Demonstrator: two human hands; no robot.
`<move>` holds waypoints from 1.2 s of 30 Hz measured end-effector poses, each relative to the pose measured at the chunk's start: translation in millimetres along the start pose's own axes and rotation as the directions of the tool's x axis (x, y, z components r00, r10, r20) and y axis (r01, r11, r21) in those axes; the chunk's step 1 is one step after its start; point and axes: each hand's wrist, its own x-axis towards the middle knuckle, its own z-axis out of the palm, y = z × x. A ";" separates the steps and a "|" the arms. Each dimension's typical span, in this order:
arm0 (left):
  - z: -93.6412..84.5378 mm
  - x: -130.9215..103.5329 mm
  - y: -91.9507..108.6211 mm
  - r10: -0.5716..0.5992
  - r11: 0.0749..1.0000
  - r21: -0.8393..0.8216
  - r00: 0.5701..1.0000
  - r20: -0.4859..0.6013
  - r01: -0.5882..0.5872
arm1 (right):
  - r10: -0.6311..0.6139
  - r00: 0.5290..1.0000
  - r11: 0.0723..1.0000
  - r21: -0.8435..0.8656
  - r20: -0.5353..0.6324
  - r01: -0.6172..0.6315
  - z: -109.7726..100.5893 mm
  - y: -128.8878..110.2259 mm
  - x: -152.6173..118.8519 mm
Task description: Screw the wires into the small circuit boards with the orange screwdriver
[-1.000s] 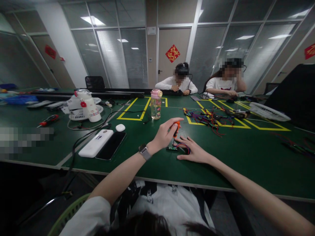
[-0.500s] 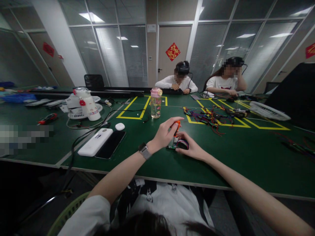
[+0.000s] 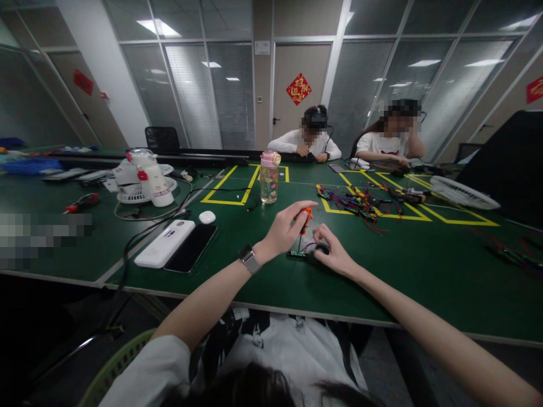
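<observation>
My left hand [image 3: 283,230] is closed around the orange and black handle of a screwdriver [image 3: 304,223]. The screwdriver stands nearly upright, and its thin shaft reaches down to a small green circuit board [image 3: 297,254] lying on the table. Thin coloured wires [image 3: 311,245] curve from the board towards my right hand [image 3: 337,254]. The fingers of that hand are curled around the wires and a dark part beside the board's right end. The screwdriver's tip is too small to make out against the board.
A pink-lidded bottle [image 3: 269,178] stands beyond my left hand. To the left lie a white power bank [image 3: 165,243], a black phone [image 3: 190,249] and a small white case [image 3: 207,217]. Tangled wires [image 3: 360,200] lie at the right. Two people sit across the green table [image 3: 382,282].
My right hand has shifted slightly right, and its fingers have drawn back from the screwdriver and curled, uncovering more of the board and wires. My left hand stays on the screwdriver.
</observation>
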 end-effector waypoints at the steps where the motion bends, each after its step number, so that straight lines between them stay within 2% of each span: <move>1: -0.1 0.1 0.0 0.003 1.000 0.006 1.000 -0.001 -0.003 | -0.006 1.000 1.000 0.002 0.029 0.006 1.6 -0.3 0.4; 5: -0.6 0.4 0.4 0.009 1.000 0.025 1.000 -0.005 -0.009 | 0.001 0.988 1.000 -0.002 0.157 0.000 5.6 3.3 1.9; 10: -0.2 -0.3 1.0 0.024 0.999 0.044 1.000 -0.016 -0.024 | -0.005 0.971 1.000 -0.016 0.238 0.010 7.9 5.0 2.7; 15: 0.6 1.0 2.8 0.120 0.983 0.144 0.991 -0.067 -0.110 | 0.019 0.972 1.000 -0.024 0.236 -0.013 8.8 3.6 2.7; 21: 0.6 3.0 2.5 0.146 0.966 0.231 0.982 -0.119 -0.115 | 0.027 0.973 0.999 -0.029 0.227 -0.021 8.1 3.4 2.6; 30: 0.1 0.5 3.6 0.145 0.982 0.134 0.986 -0.083 -0.133 | 0.041 0.975 0.998 -0.064 0.221 -0.027 7.6 4.5 0.8; 33: 0.0 0.5 2.5 0.123 0.985 0.129 0.989 -0.082 -0.112 | 0.019 0.971 0.992 -0.127 0.239 0.011 6.1 2.4 -0.5; 36: -0.2 0.5 2.0 0.114 0.986 0.135 0.990 -0.087 -0.102 | -0.056 0.960 0.968 -0.220 0.275 0.120 4.2 -0.8 -1.6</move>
